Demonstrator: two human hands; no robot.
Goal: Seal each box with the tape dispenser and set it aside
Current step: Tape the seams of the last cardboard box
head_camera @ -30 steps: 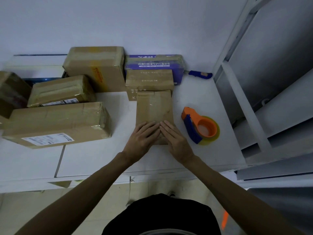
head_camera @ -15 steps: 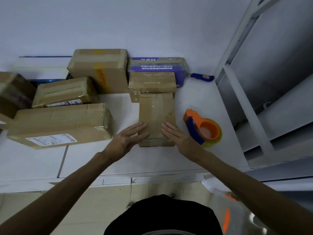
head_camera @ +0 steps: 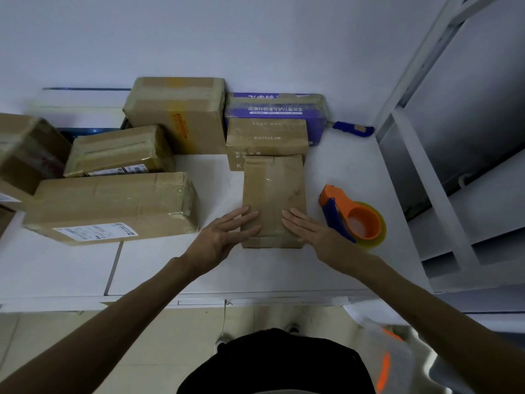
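A small flat brown box (head_camera: 273, 191) lies on the white table (head_camera: 159, 265) in front of me, with clear tape along its top. My left hand (head_camera: 224, 237) rests with straight fingers on the box's near left edge. My right hand (head_camera: 309, 231) lies flat on its near right corner. An orange and blue tape dispenser (head_camera: 352, 217) with a roll of clear tape sits on the table just right of the box, untouched by either hand.
Taped boxes crowd the left and back: a long one (head_camera: 113, 206), a smaller one (head_camera: 119, 150), a tall one (head_camera: 179, 112), a purple-printed box (head_camera: 275, 108) and a brown box (head_camera: 267, 137) behind the small box. A blue-handled tool (head_camera: 352, 128) lies by the wall. A white rack (head_camera: 443, 194) stands on the right.
Both hands have slid apart from the middle of the box's near end out to its left and right edges. The box and the dispenser have stayed where they were.
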